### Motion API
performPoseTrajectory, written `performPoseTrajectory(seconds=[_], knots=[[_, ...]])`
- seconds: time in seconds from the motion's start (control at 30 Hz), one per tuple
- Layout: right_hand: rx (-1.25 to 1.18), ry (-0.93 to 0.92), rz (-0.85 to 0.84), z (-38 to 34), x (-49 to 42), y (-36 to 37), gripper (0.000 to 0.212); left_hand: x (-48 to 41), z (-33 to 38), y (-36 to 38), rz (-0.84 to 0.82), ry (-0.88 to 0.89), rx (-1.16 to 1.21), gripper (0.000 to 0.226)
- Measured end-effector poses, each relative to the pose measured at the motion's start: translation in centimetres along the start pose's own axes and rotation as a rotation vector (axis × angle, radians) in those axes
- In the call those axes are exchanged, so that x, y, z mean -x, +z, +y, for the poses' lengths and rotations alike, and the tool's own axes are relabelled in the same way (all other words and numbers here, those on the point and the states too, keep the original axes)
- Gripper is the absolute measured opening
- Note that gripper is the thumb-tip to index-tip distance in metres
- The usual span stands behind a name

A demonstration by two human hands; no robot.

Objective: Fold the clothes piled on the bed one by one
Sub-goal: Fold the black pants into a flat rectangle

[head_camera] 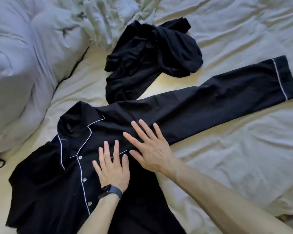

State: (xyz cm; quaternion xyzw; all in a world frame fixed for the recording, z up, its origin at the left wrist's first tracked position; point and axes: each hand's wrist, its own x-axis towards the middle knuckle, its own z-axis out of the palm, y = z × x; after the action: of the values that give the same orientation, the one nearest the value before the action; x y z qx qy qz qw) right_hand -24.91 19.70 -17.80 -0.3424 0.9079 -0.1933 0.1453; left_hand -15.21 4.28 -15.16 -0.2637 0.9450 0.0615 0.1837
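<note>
Shirt [57, 191]: black, buttoned, flat on bed [227, 157].
Left hand [111, 168]: pressed on shirt's chest, fingers [116, 149] apart.
Right hand [150, 151]: on shirt's shoulder, fingers apart.

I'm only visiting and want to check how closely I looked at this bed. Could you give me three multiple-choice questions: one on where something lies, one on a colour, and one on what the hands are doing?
1. Where is the crumpled black garment?
A) on the bed, beyond the shirt
B) on a chair
C) in a basket

2. What colour is the shirt's piping?
A) red
B) white
C) yellow

3. How are the left hand and the right hand placed?
A) both lifted in the air
B) both bunching cloth in a fist
C) both flat on the shirt, fingers spread

Answers:
1. A, it lies on the sheet past the shirt's top end.
2. B, thin white lines edge the shirt's front.
3. C, both palms rest on the shirt with straight fingers.
</note>
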Motion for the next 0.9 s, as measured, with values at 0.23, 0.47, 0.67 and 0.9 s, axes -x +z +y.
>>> performPoseTrajectory(seconds=[0.23,0.47,0.67,0.9], knots=[[0.13,0.784,-0.149,5.4,-0.7,-1.2,0.063,0.7,-9.6,1.6,-0.163,0.125,-0.128,0.065],[0.111,0.368,-0.05,-13.1,-0.9,1.0,0.065,5.9,-18.8,1.0,0.075,0.182,0.001,0.069],[0.076,-0.034,-0.195,-29.2,0.3,9.2,0.071,12.4,-31.9,1.3,0.18,-0.465,0.261,0.083],[0.337,-0.034,-0.607,-35.4,1.3,15.5,0.083,17.0,-43.3,3.2,-0.124,-0.843,0.496,0.058]])
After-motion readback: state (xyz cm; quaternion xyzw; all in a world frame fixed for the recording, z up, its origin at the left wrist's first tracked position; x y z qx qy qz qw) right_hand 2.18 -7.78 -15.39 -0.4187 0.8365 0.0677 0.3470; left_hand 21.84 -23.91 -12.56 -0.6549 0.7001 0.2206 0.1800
